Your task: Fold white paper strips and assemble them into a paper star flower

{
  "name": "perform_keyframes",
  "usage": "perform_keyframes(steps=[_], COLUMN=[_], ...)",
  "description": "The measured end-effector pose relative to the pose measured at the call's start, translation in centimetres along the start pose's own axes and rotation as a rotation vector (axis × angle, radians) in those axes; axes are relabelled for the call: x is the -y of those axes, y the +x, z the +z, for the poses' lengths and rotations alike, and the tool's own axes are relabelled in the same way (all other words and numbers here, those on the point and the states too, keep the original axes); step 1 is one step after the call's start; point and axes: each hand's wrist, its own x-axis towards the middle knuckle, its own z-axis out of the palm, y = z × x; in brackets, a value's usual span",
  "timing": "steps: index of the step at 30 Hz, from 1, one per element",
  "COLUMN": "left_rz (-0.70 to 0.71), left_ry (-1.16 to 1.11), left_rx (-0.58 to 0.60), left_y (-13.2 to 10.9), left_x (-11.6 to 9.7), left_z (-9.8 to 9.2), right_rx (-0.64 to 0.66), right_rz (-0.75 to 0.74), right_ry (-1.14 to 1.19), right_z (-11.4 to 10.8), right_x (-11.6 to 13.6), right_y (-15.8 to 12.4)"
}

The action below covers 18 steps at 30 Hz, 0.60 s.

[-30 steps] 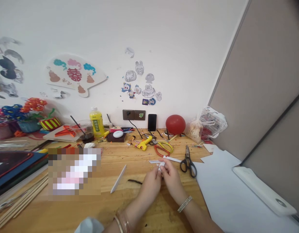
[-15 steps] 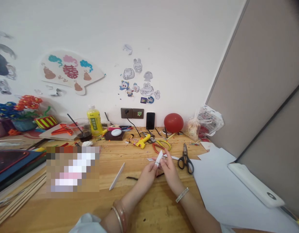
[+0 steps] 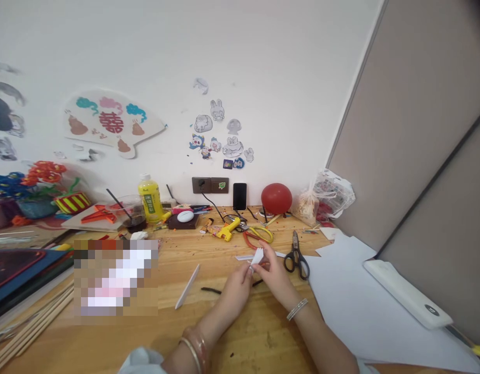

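Observation:
Between my two hands is a small piece of folded white paper [image 3: 257,256], its pleats spreading a little at the top like a fan. My left hand [image 3: 238,284] pinches its lower end. My right hand [image 3: 276,274] grips it from the right side with thumb and fingers. Some fingertips are hidden behind the paper and each other. A narrow white paper strip [image 3: 187,286] lies on the wooden table to the left. Under my hands runs a thin black strip [image 3: 210,290], partly covered. Black-handled scissors [image 3: 297,259] rest just right of my right hand.
Behind my hands lie orange-and-yellow-handled pliers [image 3: 265,235] and a yellow glue gun [image 3: 226,229]. A red balloon [image 3: 276,198], a phone [image 3: 240,196] and a yellow drink bottle [image 3: 150,200] stand along the wall. Large white paper sheets [image 3: 341,306] cover the right side. Wooden sticks [image 3: 41,322] lie left.
The folded paper has opened from a narrow strip into a small fan at its top. My right hand has shifted slightly around it. The view has moved a little.

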Motion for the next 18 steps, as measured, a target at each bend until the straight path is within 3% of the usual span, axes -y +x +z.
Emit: perform_keyframes(steps=[3,8,18], left_rz=[0.021,-0.001,0.047], left_ry=[0.157,0.233,0.299], left_rx=[0.019,0.022,0.037], left_y=[-0.4,-0.4,-0.5], left_x=[-0.7,-1.0,-1.5], left_z=[-0.1,-0.1,-0.2], right_rx=[0.032,0.070,-0.005], right_rz=[-0.039,-0.073,-0.114], right_ry=[-0.087,-0.096,-0.066], right_z=[-0.7,-0.8,0.2], right_x=[0.3,0.2,-0.5], right_y=[0.2,0.2,-0.6])
